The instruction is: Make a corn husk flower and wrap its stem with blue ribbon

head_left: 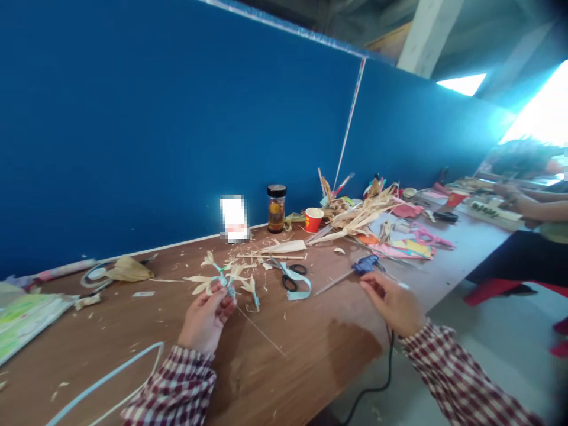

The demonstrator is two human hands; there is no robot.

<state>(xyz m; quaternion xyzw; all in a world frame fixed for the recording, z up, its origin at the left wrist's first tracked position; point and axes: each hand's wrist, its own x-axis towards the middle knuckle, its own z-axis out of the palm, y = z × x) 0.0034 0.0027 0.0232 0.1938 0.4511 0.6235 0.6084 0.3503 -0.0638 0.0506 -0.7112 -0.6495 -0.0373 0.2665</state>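
My left hand (206,318) is closed on the stem of a small straw flower piece (225,278) with pale leaves and light blue wrapping, held just above the wooden table (284,355). My right hand (393,303) reaches toward a blue glue gun (364,264) lying on the table; its fingers are curled near the gun's handle, and a black cord (381,378) runs down from under that hand. A thin wire stretches from the flower piece toward the table's front.
Scissors (293,278) with a light blue ribbon lie between my hands. A jar (276,208), a red paper cup (313,219), a heap of straw husks (359,216) and coloured papers stand farther back. Another person's arms (532,204) work at the far right.
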